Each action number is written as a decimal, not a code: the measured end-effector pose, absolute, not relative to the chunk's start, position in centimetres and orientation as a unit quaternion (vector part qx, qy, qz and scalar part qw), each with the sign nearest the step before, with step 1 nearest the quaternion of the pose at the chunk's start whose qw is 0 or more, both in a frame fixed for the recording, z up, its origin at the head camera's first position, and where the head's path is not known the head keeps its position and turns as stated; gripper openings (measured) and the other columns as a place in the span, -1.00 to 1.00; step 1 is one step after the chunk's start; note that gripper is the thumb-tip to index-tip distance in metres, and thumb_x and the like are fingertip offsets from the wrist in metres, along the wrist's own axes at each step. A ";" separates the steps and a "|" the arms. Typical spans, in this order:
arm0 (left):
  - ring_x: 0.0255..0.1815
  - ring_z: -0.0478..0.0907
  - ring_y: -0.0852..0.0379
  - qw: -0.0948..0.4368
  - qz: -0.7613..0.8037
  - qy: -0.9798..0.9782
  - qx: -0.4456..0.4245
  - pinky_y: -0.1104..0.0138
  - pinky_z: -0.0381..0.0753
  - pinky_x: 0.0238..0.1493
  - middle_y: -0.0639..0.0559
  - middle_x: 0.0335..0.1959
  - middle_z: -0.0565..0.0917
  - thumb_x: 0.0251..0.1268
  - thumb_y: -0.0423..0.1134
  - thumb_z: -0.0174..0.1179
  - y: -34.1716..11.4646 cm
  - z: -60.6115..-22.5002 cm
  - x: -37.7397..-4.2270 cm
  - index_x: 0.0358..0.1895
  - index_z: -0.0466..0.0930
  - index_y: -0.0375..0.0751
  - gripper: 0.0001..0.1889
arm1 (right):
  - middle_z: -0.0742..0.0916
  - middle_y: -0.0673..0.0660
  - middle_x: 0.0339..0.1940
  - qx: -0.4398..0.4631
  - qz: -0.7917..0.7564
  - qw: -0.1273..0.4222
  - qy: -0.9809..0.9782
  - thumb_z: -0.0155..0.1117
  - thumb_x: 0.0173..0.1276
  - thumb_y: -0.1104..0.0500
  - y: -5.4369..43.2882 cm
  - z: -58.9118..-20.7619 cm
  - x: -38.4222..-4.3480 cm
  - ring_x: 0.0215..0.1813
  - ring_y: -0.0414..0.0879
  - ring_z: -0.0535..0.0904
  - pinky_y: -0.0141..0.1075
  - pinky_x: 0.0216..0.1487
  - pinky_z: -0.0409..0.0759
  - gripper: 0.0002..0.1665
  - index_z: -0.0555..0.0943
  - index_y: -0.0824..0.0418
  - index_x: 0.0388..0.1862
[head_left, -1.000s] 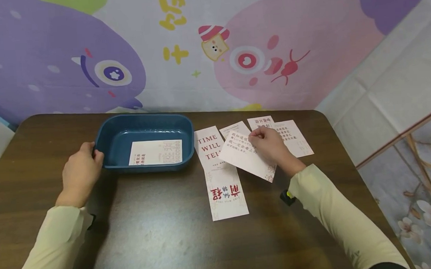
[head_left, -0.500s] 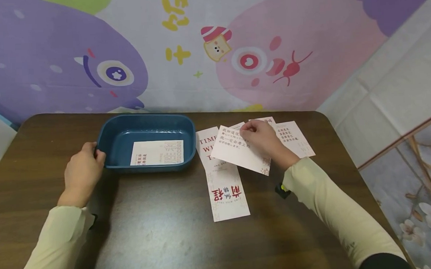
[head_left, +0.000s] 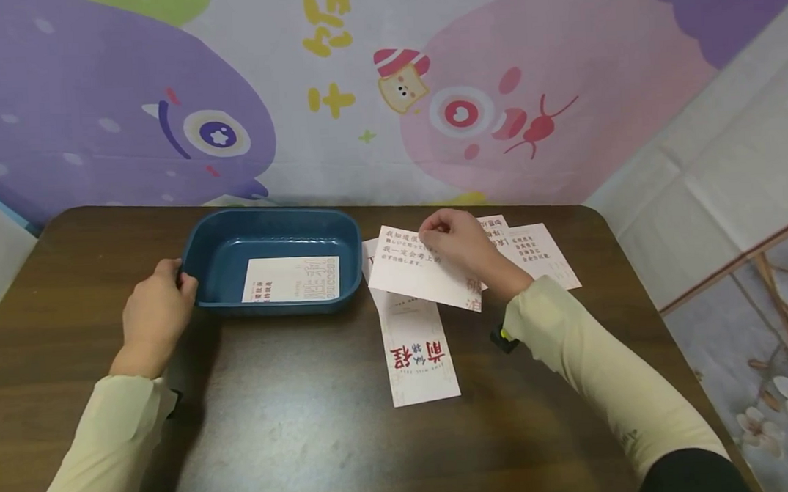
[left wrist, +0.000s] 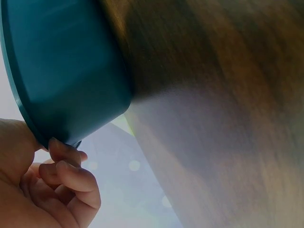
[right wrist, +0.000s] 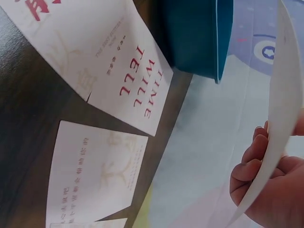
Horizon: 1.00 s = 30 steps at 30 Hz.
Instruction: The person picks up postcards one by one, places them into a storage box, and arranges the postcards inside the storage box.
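My left hand (head_left: pixel 155 311) pinches the left rim of a dark teal rectangular tray (head_left: pixel 274 308); in the left wrist view its thumb and finger meet at the tray's edge. A printed card (head_left: pixel 296 278) lies inside the tray at the front. My right hand (head_left: pixel 463 247) pinches a white card (head_left: pixel 411 274) with red and grey lettering by its upper edge. In the right wrist view the held card (right wrist: pixel 285 85) bends slightly and is raised above the table. Below it lies a long card (head_left: pixel 418 355) with large red characters, its upper part partly covered in the head view.
More cards lie to the right, one (head_left: pixel 541 254) at the far right and another (right wrist: pixel 97 171) beside the long card. The brown wooden table (head_left: pixel 296 426) ends at the back against a cartoon-printed cloth (head_left: pixel 337 153). A flowered panel (head_left: pixel 762 355) stands at the right.
My right hand has carried the pinched card leftward, from over the other cards to over the top of the long card. My left hand keeps its grip on the tray.
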<state>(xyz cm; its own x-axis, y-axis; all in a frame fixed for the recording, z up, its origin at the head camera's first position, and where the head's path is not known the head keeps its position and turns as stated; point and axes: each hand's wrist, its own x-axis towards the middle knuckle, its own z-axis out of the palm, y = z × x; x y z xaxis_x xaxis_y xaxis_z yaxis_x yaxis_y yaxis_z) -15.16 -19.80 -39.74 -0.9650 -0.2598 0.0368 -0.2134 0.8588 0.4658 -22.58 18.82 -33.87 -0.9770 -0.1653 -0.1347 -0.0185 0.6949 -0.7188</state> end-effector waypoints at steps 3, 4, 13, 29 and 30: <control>-0.53 0.46 -0.21 0.059 -0.237 -0.963 0.114 -0.08 0.42 -0.45 -0.53 -0.23 0.57 0.32 -0.25 -0.20 -19.9 -39.7 -15.1 0.16 0.34 -0.54 -0.54 | 0.63 0.09 -0.22 -0.054 -0.387 0.098 0.915 0.13 0.31 0.05 18.3 -33.6 -22.6 -0.19 -0.05 0.47 -0.23 -0.09 0.40 -0.76 0.60 0.14 -0.16; -0.55 0.46 -0.21 0.062 -0.237 -0.963 0.111 -0.08 0.41 -0.46 -0.53 -0.24 0.57 0.32 -0.26 -0.20 -19.9 -39.7 -15.0 0.16 0.35 -0.53 -0.54 | 0.63 0.10 -0.22 -0.056 -0.387 0.099 0.915 0.12 0.31 0.05 18.1 -33.5 -22.6 -0.19 -0.04 0.47 -0.22 -0.09 0.40 -0.76 0.60 0.14 -0.17; -0.55 0.46 -0.21 0.059 -0.237 -0.963 0.112 -0.07 0.42 -0.45 -0.54 -0.24 0.57 0.32 -0.26 -0.19 -20.0 -39.8 -14.9 0.16 0.34 -0.54 -0.54 | 0.62 0.09 -0.24 -0.071 -0.389 0.110 0.912 0.12 0.31 0.06 16.4 -33.1 -23.3 -0.18 -0.05 0.45 -0.24 -0.08 0.39 -0.78 0.59 0.16 -0.19; -0.60 0.41 -0.13 0.059 -0.238 -0.964 0.107 -0.02 0.41 -0.50 -0.50 -0.30 0.58 0.33 -0.25 -0.18 -20.1 -40.0 -15.1 0.17 0.34 -0.55 -0.54 | 0.62 0.06 -0.21 -0.111 -0.376 0.114 0.913 0.11 0.30 0.06 13.9 -32.5 -23.6 -0.16 -0.07 0.46 -0.25 -0.06 0.40 -0.76 0.58 0.14 -0.15; -0.59 0.42 -0.15 0.059 -0.238 -0.964 0.107 -0.03 0.42 -0.49 -0.51 -0.29 0.58 0.33 -0.25 -0.18 -20.1 -39.9 -15.1 0.16 0.34 -0.54 -0.54 | 0.62 0.06 -0.20 -0.113 -0.373 0.115 0.914 0.11 0.30 0.06 13.7 -32.5 -23.7 -0.16 -0.07 0.46 -0.25 -0.05 0.40 -0.76 0.58 0.14 -0.15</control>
<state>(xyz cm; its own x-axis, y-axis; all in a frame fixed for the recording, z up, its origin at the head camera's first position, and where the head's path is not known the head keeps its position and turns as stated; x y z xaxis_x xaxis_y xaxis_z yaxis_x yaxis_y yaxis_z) -15.12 -20.13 -39.95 -0.9700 -0.2351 0.0627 -0.1790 0.8641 0.4704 -23.65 13.73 -32.48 -0.9482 -0.2920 -0.1253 -0.1206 0.6956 -0.7083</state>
